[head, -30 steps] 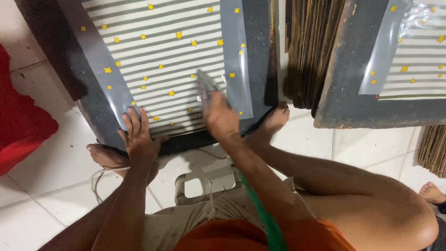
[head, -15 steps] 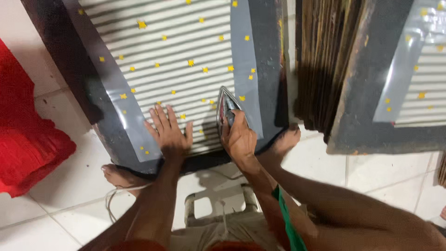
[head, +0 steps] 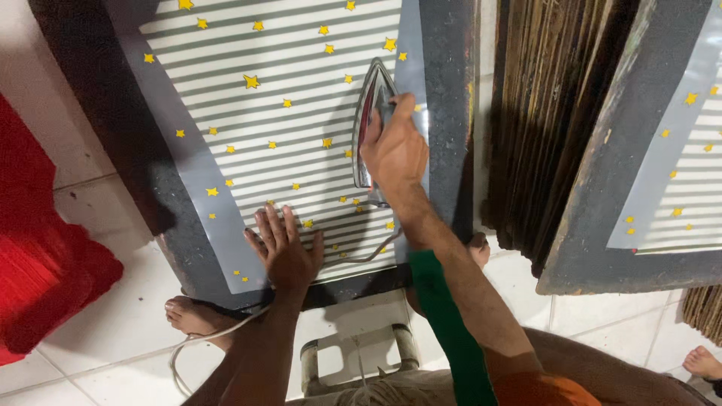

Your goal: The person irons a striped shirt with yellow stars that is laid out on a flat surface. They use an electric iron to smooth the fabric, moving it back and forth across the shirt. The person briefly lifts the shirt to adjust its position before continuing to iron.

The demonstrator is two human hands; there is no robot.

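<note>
- Fingers [head: 410, 113] of the right hand [head: 395, 154] are wrapped tight round the handle of a metal iron [head: 374, 105], tip pointing away from the person, soleplate flat on the striped sheet [head: 286, 128].
- Left hand [head: 287, 252] lies palm down with fingers [head: 271, 225] spread wide, holding nothing, pressing the near edge of that same sheet, just beside the iron's heel.
- Sheet is grey and white striped, dotted with small yellow stars, bordered in plain grey, and it lies on a dark board [head: 447, 90] that slopes toward the person.
- Iron sits near the sheet's right border; its cord [head: 361, 256] loops off the heel, across the near edge.
- A green strap [head: 447, 331] runs along the right forearm.
- Bare foot [head: 192, 316] rests on the white tiled floor [head: 113, 323] under the board's near corner.
- Red cloth [head: 37, 278] is heaped at the far left; a stack of brown boards [head: 549, 128] stands on edge to the right, with a second starred sheet [head: 677, 173] beyond it.
</note>
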